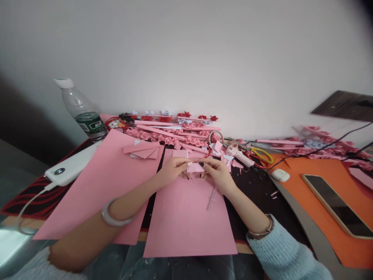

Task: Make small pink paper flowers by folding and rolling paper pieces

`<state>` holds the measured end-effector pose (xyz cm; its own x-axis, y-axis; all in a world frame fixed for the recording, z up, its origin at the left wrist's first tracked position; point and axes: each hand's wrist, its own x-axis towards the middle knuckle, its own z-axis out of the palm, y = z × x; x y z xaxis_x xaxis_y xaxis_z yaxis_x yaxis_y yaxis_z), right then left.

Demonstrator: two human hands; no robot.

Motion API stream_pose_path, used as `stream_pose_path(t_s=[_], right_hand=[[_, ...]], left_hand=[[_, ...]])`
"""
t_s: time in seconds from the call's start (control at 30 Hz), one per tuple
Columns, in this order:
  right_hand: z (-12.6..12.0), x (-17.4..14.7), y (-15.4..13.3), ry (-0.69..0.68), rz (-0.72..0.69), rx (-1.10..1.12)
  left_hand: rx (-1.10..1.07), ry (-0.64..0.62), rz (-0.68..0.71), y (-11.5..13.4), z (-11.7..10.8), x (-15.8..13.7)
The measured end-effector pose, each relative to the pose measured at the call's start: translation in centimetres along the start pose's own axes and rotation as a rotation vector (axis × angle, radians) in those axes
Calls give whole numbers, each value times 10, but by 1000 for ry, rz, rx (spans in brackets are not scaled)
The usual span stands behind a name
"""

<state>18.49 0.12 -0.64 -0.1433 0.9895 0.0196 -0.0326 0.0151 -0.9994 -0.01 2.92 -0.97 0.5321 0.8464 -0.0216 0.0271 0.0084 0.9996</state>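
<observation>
Between my two hands is a small piece of pink paper (194, 167), held above a large pink sheet (189, 229). My left hand (171, 171) pinches its left side with the thumb and fingers. On the other side, my right hand (217, 173) grips the paper's right edge, dark nail polish showing. A thin clear strip (211, 199) lies on the sheet just below my right hand. Small folded pink pieces (144, 149) are stacked on a second pink sheet (116, 186) to the left.
A water bottle (84, 112) and a white power bank (70, 167) stand at the left. Paper flowers (171, 134), a glue gun (239, 153), yellow-handled scissors (264, 154) and tape (216, 137) lie along the wall. Orange paper (323, 229) holds a phone (335, 202) and earbud case (280, 175).
</observation>
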Motion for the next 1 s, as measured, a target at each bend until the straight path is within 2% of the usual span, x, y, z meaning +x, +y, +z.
stream_pose_path(t_s=[0.23, 0.37, 0.6, 0.77, 1.0], right_hand=[[1, 0, -2, 19, -9, -26], [1, 0, 2, 38, -42, -80], [1, -1, 5, 67, -95, -149], [1, -1, 1, 88, -90, -154], [2, -1, 2, 111, -73, -126]], left_hand=[[-61, -74, -72, -1, 1, 0], [-19, -115, -58, -1, 4, 0], [162, -18, 109, 0, 7, -3], [291, 59, 132, 1, 4, -4], [97, 27, 43, -2, 3, -3]])
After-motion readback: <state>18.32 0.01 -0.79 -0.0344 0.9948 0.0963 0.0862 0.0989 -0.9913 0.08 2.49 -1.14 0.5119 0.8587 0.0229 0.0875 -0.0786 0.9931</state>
